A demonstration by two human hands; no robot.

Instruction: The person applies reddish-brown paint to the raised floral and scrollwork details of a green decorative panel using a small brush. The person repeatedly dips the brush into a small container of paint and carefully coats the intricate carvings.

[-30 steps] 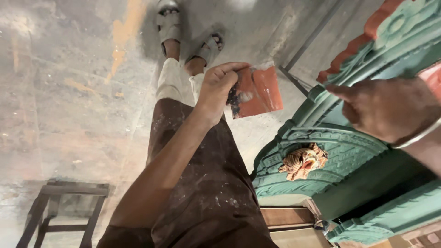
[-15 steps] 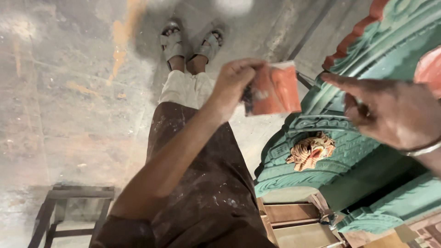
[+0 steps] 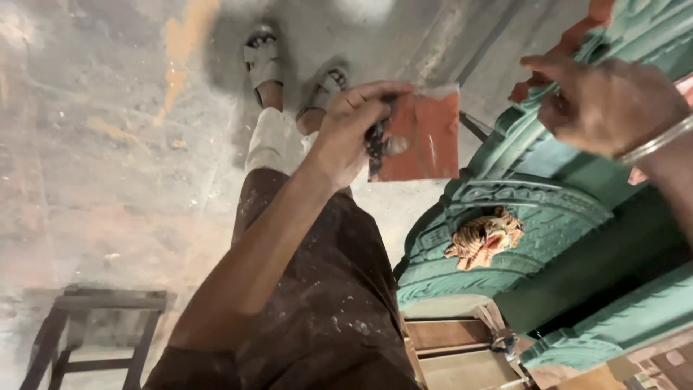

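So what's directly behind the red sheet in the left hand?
Behind the red sheet held by the left hand: grey concrete floor and the green carved structure's edge. What the sheet covers stays hidden.

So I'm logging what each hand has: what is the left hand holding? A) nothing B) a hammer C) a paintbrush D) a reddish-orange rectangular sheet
D: the left hand pinches a reddish-orange rectangular sheet by its edge, above the green carved structure.

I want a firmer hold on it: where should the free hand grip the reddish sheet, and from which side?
Probably the right edge of the reddish sheet, coming in from the right. The left hand already pinches its left edge, so the flat sheet hangs open on the side nearest the right hand.
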